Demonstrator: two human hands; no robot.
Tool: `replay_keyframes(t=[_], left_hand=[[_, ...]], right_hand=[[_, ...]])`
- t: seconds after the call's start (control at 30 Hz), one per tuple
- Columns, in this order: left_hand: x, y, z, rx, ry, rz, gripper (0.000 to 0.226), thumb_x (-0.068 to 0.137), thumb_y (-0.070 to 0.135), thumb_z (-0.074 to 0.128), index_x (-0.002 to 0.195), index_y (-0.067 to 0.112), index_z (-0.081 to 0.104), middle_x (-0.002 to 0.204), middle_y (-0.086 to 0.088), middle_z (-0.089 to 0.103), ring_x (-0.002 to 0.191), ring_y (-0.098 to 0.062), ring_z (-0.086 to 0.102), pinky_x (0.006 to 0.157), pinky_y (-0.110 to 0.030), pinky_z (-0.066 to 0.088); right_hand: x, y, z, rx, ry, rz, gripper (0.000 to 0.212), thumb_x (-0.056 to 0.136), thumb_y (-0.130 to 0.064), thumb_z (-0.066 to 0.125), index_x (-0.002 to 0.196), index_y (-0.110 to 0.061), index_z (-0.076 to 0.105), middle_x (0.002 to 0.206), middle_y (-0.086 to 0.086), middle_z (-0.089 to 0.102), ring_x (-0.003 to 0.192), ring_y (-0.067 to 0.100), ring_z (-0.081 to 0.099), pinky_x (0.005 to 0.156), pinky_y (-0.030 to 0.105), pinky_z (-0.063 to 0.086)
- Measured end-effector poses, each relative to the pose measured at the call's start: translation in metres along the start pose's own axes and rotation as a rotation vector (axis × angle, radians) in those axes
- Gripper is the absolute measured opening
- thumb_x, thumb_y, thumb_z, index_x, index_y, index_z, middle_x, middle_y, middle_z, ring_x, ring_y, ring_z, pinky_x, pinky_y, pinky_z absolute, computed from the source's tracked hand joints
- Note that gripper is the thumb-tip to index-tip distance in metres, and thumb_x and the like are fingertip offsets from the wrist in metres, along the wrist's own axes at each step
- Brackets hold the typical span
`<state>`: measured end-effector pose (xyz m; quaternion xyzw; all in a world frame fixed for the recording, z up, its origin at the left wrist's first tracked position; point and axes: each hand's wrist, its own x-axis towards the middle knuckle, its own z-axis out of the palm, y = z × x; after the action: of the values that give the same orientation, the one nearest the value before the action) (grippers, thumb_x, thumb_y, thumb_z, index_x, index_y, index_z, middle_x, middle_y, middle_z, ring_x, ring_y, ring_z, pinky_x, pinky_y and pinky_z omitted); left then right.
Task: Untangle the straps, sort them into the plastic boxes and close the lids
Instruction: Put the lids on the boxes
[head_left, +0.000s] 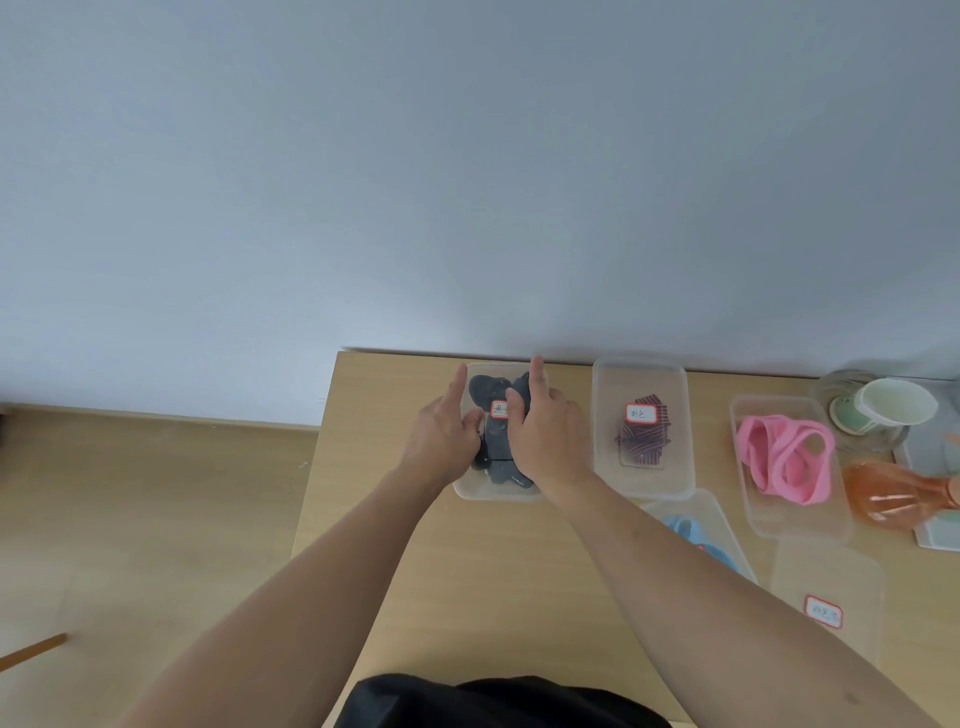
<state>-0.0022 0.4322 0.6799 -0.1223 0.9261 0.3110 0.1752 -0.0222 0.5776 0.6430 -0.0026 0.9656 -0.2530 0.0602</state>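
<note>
Left hand (441, 431): I see its index finger straight, pressing the lid (480, 371) at the left edge.
Black straps (501, 452): inside the leftmost box (467, 491), under that lid.
Right hand (545, 436): palm down, fingers straight, pressing the lid's right side.
Striped-strap box (675, 478): just right, lid on.
Pink-strap box (743, 415): farther right.

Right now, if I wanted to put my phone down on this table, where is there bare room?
Bare wood lies left of the black-strap box, out to the left edge of the table, and in front of that box toward the near edge. The right side is crowded: striped-strap box, pink-strap box, blue-strap box, loose lid, glass jar.
</note>
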Motion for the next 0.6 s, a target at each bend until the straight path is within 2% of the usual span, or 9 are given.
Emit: replay_keyframes(t=[0.07,0.1,0.2,0.27,0.3,0.37,0.43,0.53,0.6], left_hand=[[0.002,0.006,-0.005,0.184,-0.021,-0.006,0.061,0.108,0.039,0.036,0.163,0.023,0.012,0.113,-0.013,0.064,0.105,-0.032,0.060,0.080,-0.040,0.046],[0.002,0.010,-0.008,0.282,-0.025,-0.008,0.062,0.108,0.044,0.033,0.162,0.022,0.013,0.127,-0.014,0.060,0.114,-0.033,0.058,0.084,-0.041,0.045],[0.005,0.020,-0.008,0.525,0.029,0.041,0.066,0.106,0.052,0.029,0.157,0.012,0.020,0.156,-0.012,0.032,0.134,-0.032,0.040,0.101,-0.044,0.042],[0.005,0.020,0.000,0.560,0.042,0.153,0.064,0.108,0.043,0.026,0.159,0.007,0.014,0.169,-0.008,0.004,0.151,-0.029,0.017,0.115,-0.046,0.033],[0.003,0.018,0.007,0.556,0.015,0.233,0.063,0.108,0.037,0.024,0.160,0.005,0.009,0.170,-0.006,-0.007,0.156,-0.026,0.003,0.121,-0.047,0.025],[-0.001,0.010,0.021,0.502,-0.043,0.342,0.060,0.109,0.033,0.017,0.161,0.006,0.005,0.170,-0.005,-0.015,0.157,-0.020,-0.013,0.127,-0.047,0.012],[-0.004,0.007,0.029,0.424,-0.041,0.330,0.064,0.107,0.042,0.009,0.162,0.009,0.003,0.170,-0.002,-0.017,0.156,-0.016,-0.018,0.128,-0.045,0.002],[-0.003,0.005,0.032,0.478,-0.021,0.315,0.069,0.105,0.050,0.005,0.163,0.012,0.001,0.169,-0.001,-0.019,0.155,-0.018,-0.021,0.127,-0.047,-0.004],[-0.003,0.006,0.032,0.526,-0.001,0.319,0.071,0.105,0.054,0.007,0.163,0.014,0.001,0.169,-0.003,-0.019,0.156,-0.021,-0.020,0.127,-0.048,-0.006]], right_hand=[[0.000,0.001,0.002,-0.023,0.018,-0.017,0.064,0.105,-0.042,0.039,0.158,-0.011,0.025,0.107,0.017,0.068,0.095,0.040,0.060,0.085,0.046,0.045],[0.000,0.002,0.003,-0.030,0.029,-0.024,0.064,0.105,-0.044,0.038,0.158,-0.011,0.025,0.110,0.017,0.068,0.097,0.040,0.060,0.087,0.045,0.045],[-0.002,0.004,0.010,-0.055,0.064,-0.038,0.069,0.101,-0.052,0.024,0.158,-0.012,0.024,0.125,0.017,0.062,0.109,0.037,0.057,0.095,0.044,0.044],[0.000,0.006,0.012,-0.067,0.059,-0.039,0.071,0.099,-0.054,0.017,0.159,-0.014,0.022,0.136,0.016,0.055,0.119,0.037,0.053,0.100,0.045,0.043],[0.000,0.006,0.012,-0.062,0.056,-0.037,0.071,0.099,-0.053,0.016,0.159,-0.015,0.022,0.139,0.017,0.053,0.122,0.037,0.051,0.102,0.045,0.042],[-0.001,0.009,0.011,0.031,0.063,-0.030,0.067,0.101,-0.047,0.018,0.157,-0.013,0.028,0.137,0.018,0.053,0.121,0.035,0.052,0.101,0.043,0.043],[-0.003,0.011,0.007,0.211,0.052,0.004,0.059,0.105,-0.039,0.029,0.158,-0.014,0.029,0.127,0.017,0.055,0.113,0.030,0.054,0.095,0.035,0.042],[-0.003,0.010,0.000,0.405,-0.028,0.121,0.057,0.107,-0.035,0.043,0.160,-0.026,0.024,0.119,0.003,0.051,0.105,0.013,0.049,0.092,0.023,0.034],[-0.007,0.008,-0.006,0.547,-0.083,0.183,0.049,0.107,-0.035,0.044,0.154,-0.028,0.036,0.117,-0.012,0.052,0.106,0.003,0.048,0.096,0.021,0.036]])
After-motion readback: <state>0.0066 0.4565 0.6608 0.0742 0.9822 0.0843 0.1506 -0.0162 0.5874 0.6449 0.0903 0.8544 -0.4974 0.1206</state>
